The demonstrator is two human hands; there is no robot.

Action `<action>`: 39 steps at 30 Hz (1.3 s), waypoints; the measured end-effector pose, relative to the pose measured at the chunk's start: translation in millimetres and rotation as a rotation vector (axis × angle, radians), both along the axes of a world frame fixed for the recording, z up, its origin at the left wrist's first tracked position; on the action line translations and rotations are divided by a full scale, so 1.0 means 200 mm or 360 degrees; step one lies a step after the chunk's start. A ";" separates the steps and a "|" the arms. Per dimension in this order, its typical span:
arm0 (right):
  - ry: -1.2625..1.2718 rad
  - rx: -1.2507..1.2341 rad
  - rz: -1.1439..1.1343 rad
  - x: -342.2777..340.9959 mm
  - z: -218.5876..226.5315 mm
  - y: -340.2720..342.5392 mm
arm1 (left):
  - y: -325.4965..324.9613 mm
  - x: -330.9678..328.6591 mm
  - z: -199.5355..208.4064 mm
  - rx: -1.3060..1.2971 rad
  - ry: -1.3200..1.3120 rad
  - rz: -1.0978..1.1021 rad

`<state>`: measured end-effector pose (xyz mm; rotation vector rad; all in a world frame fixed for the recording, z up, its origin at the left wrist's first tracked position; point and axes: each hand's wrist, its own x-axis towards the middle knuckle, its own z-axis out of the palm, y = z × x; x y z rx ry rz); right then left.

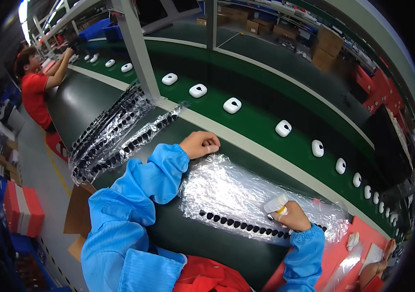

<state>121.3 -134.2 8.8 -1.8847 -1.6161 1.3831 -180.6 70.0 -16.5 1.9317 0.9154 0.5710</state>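
A shiny clear plastic sheet (227, 182) lies on the dark green worktable in front of me. Small black rounded pieces (237, 224) form a row along its near edge. My right hand (297, 217) grips a small white bottle (276, 203) with a yellow part, tilted over the right half of the sheet. At the sheet's far left corner is my left hand (199, 144), its fingers curled together. Whether those fingertips pinch the plastic is hidden.
Beyond a pale rail, white rounded cases (232, 105) with dark spots line a green conveyor (256, 119). More plastic strips with black pieces (115, 129) lie left, by a metal post (137, 48). A co-worker in red (35, 97) is far left. Pink foam (336, 263) lies right.
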 end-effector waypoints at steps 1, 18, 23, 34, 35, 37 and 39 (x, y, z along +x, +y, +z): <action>0.0003 -0.0001 -0.0002 0.00 0.00 0.00 | 0.04 -0.02 0.02 0.0113 0.0082 0.0085; 0.0002 0.0165 0.0072 0.02 -0.04 0.01 | 1.33 -0.35 -0.19 0.0456 0.0975 0.1540; 0.0032 0.0360 0.0095 0.04 -0.06 -0.03 | 1.17 -0.18 0.00 0.0529 0.0989 0.1352; 0.0159 0.0256 -0.0207 -0.02 0.20 -0.07 | 0.11 0.30 0.36 -0.0329 -0.0861 -0.0117; 0.0215 0.0418 -0.0297 -0.03 0.24 -0.08 | 0.00 0.33 0.36 -0.0488 -0.0875 -0.0307; 0.0349 0.0673 -0.0438 -0.10 0.35 -0.06 | -0.22 0.39 0.36 -0.0746 -0.0828 -0.0481; 0.0377 0.0919 -0.0479 -0.16 0.41 -0.05 | -0.35 0.46 0.35 -0.0860 -0.0769 -0.0638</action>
